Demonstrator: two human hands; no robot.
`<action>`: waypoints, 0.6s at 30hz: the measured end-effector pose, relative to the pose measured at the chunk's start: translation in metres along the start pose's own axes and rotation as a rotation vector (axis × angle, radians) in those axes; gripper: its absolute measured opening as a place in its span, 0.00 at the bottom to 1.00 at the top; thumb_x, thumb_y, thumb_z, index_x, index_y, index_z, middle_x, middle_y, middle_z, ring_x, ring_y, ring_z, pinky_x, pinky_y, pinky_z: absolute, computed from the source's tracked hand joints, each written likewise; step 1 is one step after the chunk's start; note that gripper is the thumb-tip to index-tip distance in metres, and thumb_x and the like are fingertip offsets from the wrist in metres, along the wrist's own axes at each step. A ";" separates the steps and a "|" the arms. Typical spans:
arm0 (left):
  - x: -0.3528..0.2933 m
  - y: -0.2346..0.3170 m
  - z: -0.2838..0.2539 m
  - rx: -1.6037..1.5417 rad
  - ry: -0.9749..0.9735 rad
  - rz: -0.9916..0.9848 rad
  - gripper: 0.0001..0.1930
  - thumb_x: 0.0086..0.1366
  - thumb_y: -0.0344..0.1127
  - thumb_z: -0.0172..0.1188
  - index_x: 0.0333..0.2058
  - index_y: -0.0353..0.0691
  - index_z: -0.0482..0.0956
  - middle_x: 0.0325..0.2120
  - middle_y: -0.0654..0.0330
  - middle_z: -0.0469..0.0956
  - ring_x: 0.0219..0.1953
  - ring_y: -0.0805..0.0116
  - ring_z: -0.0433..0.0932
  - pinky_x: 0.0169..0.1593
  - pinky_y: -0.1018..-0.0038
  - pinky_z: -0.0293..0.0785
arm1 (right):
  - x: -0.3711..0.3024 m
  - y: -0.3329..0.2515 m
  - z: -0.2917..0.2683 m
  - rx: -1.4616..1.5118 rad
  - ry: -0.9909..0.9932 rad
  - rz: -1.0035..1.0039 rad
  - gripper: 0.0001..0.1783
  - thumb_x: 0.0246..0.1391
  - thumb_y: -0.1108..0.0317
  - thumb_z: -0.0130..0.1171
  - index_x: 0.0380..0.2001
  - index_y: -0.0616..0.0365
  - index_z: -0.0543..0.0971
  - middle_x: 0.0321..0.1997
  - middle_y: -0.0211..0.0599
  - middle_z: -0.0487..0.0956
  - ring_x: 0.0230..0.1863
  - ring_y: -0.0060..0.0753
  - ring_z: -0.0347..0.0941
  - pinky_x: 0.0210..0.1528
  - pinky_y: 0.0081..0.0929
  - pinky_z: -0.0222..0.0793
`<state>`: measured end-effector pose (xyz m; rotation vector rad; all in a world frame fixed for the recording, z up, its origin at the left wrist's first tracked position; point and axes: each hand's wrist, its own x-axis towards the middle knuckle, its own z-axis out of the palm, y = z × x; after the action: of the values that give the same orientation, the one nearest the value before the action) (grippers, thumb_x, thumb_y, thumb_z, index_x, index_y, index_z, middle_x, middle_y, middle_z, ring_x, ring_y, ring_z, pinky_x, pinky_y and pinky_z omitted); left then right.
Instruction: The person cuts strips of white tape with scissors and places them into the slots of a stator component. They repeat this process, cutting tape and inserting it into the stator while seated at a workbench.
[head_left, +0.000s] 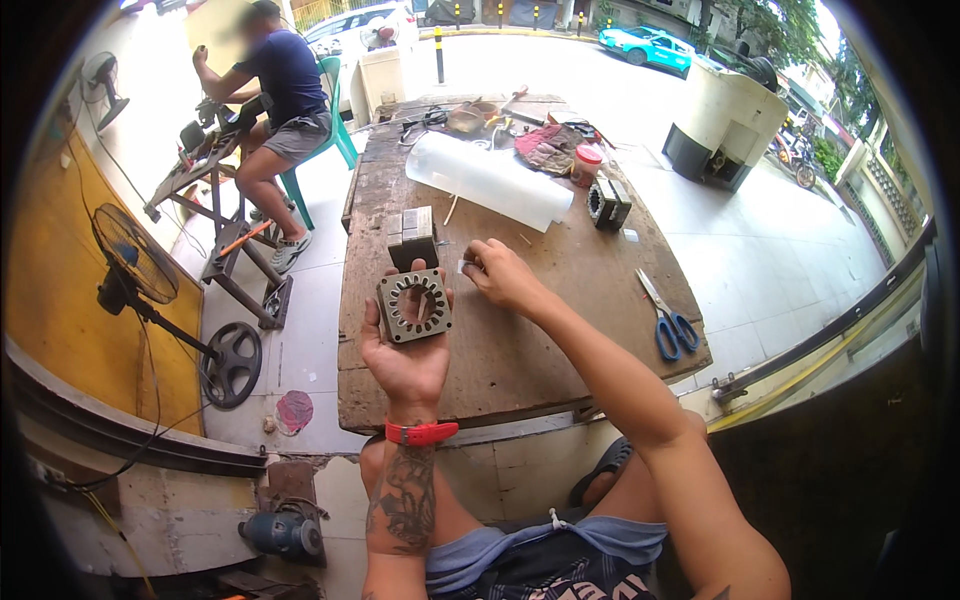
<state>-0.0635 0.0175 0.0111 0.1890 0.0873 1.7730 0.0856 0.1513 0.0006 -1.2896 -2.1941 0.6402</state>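
My left hand (408, 368), palm up with a red band at the wrist, holds a square metal stator core (415, 333) with a ring of slots around its round opening. The fingers wrap behind it, and its slotted face is turned toward me. Just right of it, above the wooden table (520, 350), my right hand (503, 277) pinches a small whitish piece (463, 266) between thumb and fingers. Right behind the left fingertips stands another metal core (412, 228). A third core (610, 204), also slotted, sits at the far right of the tabletop.
A rolled translucent sheet (490, 185) lies across the table. Blue-handled scissors (670, 325) rest near the right edge. Behind are a red-lidded jar (586, 166), a reddish cloth (550, 148) and cables. At left are a pedestal fan (135, 255) and a seated person (285, 85).
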 end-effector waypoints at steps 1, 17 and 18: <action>0.000 -0.001 -0.001 0.024 0.002 0.003 0.25 0.79 0.50 0.46 0.66 0.43 0.71 0.66 0.46 0.71 0.69 0.43 0.68 0.70 0.49 0.67 | -0.010 -0.003 -0.005 0.132 0.050 -0.022 0.13 0.65 0.62 0.62 0.47 0.58 0.82 0.44 0.43 0.81 0.44 0.41 0.80 0.49 0.40 0.76; -0.028 -0.057 0.011 0.332 0.002 0.001 0.23 0.80 0.46 0.46 0.66 0.40 0.67 0.65 0.49 0.72 0.64 0.61 0.73 0.69 0.62 0.66 | -0.126 -0.015 -0.056 -0.026 0.461 -0.511 0.14 0.54 0.72 0.71 0.44 0.55 0.81 0.40 0.38 0.80 0.42 0.45 0.79 0.46 0.39 0.77; -0.029 -0.059 0.011 0.325 0.003 -0.018 0.23 0.80 0.46 0.46 0.65 0.40 0.67 0.65 0.49 0.72 0.63 0.62 0.73 0.69 0.63 0.67 | -0.126 -0.014 -0.055 -0.032 0.468 -0.512 0.14 0.53 0.72 0.71 0.43 0.55 0.81 0.40 0.38 0.80 0.43 0.44 0.79 0.46 0.39 0.77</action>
<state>0.0007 0.0008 0.0101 0.4185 0.3794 1.7335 0.1638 0.0411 0.0273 -0.7378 -2.0131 0.0874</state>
